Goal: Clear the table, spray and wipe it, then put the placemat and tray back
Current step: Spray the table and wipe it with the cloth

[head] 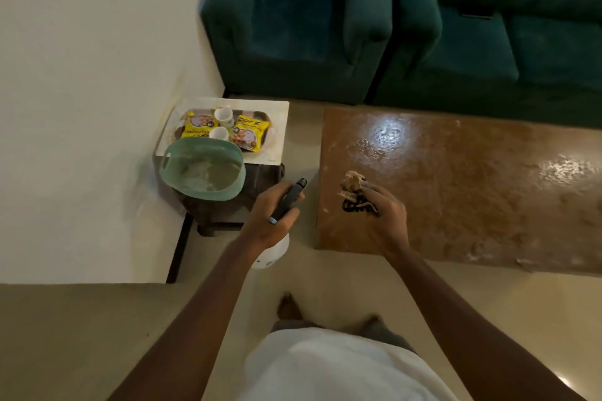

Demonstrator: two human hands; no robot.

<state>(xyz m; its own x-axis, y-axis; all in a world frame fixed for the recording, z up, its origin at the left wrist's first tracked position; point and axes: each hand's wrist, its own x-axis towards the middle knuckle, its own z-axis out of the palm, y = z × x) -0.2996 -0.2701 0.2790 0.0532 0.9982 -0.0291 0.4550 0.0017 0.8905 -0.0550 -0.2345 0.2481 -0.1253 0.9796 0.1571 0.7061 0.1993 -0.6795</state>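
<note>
— Fingers (374, 194) of your right hand (386, 210)?
— Curled round the crumpled cloth (351, 181), at the left end of the wet table (472, 192).
— And your left hand (270, 215)?
— Its fingers are wrapped round the spray bottle (272, 254), just off the table's corner. Your tray (259, 114) sits on the placemat (281, 127) on the stool (260, 179), apart from the table.

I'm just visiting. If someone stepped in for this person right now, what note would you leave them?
Left hand holds the spray bottle beside the table.
Right hand holds a crumpled cloth over the table's end nearest the stool.
Done: table cleared and sprayed; droplets cover it.
The placemat, with the tray on it, sits on the stool.
Left: wipe the table, then return placemat and tray.
</note>
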